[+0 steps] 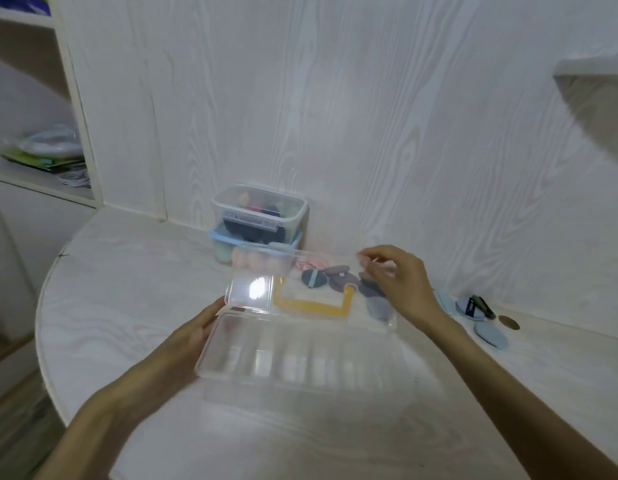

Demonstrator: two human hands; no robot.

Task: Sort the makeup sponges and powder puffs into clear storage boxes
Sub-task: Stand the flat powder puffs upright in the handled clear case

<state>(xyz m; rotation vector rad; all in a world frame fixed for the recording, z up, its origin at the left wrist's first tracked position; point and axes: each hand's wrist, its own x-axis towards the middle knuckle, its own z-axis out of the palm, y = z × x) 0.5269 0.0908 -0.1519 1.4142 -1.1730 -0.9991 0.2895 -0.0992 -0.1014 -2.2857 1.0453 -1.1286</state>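
A clear storage box point(300, 355) with a yellow handle point(314, 308) on its raised lid point(266, 282) stands in front of me on the white table. My left hand point(200, 327) holds the box's left end. My right hand point(397, 282) pinches the lid's upper right edge and holds it up. Behind the lid lie several dark and grey powder puffs point(335, 280) and a pink one point(312, 263). More blue puffs point(487, 332) lie to the right of my right wrist. Two stacked clear boxes point(259, 220) with sponges inside stand against the wall.
A white wood-grain wall point(370, 116) rises right behind the table point(127, 306), whose rounded edge runs down the left. Shelves point(34, 168) with packets stand at far left. A small brown round item point(508, 322) lies near the blue puffs.
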